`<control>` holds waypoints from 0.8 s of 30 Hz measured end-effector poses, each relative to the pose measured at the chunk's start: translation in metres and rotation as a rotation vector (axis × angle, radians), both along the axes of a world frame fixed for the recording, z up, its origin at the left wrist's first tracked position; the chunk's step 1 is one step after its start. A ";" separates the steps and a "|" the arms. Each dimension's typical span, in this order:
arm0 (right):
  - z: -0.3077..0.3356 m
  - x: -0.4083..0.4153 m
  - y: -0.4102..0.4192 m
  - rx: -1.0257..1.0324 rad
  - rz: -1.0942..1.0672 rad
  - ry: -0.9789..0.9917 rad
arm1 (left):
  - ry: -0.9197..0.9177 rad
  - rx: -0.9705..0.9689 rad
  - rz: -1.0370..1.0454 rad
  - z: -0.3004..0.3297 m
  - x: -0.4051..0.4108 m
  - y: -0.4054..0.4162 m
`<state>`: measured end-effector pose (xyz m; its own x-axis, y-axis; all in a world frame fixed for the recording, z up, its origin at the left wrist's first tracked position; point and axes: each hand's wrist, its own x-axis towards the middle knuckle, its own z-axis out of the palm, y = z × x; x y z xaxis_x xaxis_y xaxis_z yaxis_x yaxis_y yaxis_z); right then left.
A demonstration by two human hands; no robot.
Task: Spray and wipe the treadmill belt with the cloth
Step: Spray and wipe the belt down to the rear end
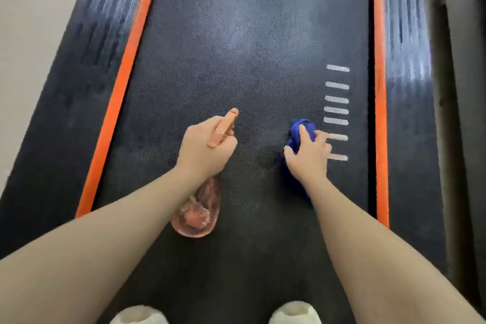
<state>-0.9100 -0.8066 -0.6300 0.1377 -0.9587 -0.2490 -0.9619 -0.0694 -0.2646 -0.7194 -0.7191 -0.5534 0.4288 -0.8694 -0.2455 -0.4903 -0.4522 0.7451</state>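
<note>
The black treadmill belt (pixel 249 47) runs away from me between two orange strips. My left hand (pixel 205 150) grips a pink spray bottle (pixel 197 213) by its neck, the orange nozzle (pixel 226 123) pointing forward over the belt's middle. My right hand (pixel 309 155) grips a bunched blue cloth (pixel 299 131) low over the belt, right of centre; whether the cloth touches the belt is unclear. Part of the cloth hangs under my wrist. A dark damp patch (pixel 265 159) shows on the belt between my hands.
Orange strips (pixel 123 92) and dark ribbed side rails (pixel 410 113) border the belt. Several white marks (pixel 337 100) are printed near the belt's right edge. The toes of two pale shoes (pixel 294 313) stand at the near end. Pale floor lies left.
</note>
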 end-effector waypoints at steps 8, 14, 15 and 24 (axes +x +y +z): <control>-0.018 0.021 -0.011 -0.169 0.555 -0.129 | 0.034 -0.003 0.048 -0.004 0.000 -0.003; -0.014 0.058 0.006 -0.078 0.355 -0.140 | 0.061 -0.024 0.129 -0.005 0.010 0.000; -0.014 0.062 0.022 -0.080 0.517 -0.187 | 0.066 -0.039 0.123 -0.005 0.009 0.002; -0.015 0.083 -0.021 -0.114 0.231 -0.069 | 0.125 -0.106 0.173 -0.005 0.015 0.016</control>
